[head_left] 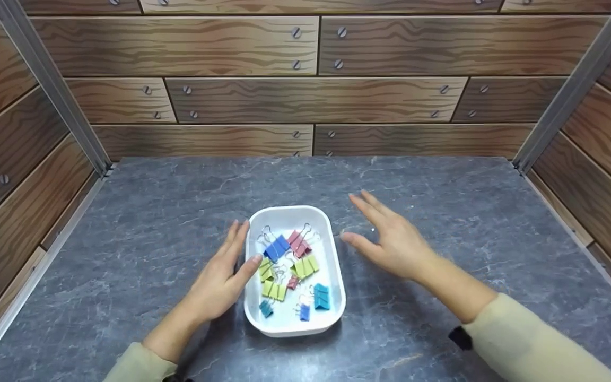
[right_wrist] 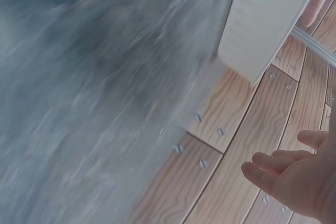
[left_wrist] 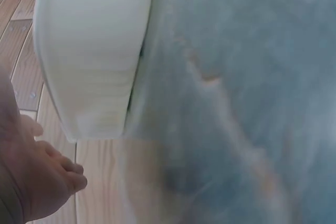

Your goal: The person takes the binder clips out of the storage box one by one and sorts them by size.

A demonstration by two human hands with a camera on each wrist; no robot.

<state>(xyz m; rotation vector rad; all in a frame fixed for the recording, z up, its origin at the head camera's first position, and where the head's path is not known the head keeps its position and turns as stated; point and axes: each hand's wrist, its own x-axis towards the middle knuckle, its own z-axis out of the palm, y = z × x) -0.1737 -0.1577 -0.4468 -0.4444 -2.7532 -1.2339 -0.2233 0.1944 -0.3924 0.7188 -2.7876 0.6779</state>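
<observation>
A white plastic tray (head_left: 332, 297) stands on the table, holding binder clips in several colours. A blue clip (head_left: 277, 248) and a pink clip (head_left: 299, 244) lie toward its far end, yellow-green clips (head_left: 305, 266) around the middle, and a teal clip (head_left: 321, 296) at the near right. At the tray's left rim is my left hand (head_left: 219, 281), fingers extended and thumb over the edge; whether it touches the rim I cannot tell. My right hand (head_left: 398, 241) hovers to the right, apart from the tray, fingers spread and holding nothing.
The tray stands on a dark grey marbled tabletop (head_left: 178, 196). Wood-patterned panels (head_left: 316, 101) rise behind it and on both sides, with metal posts (head_left: 53, 85) at the back corners.
</observation>
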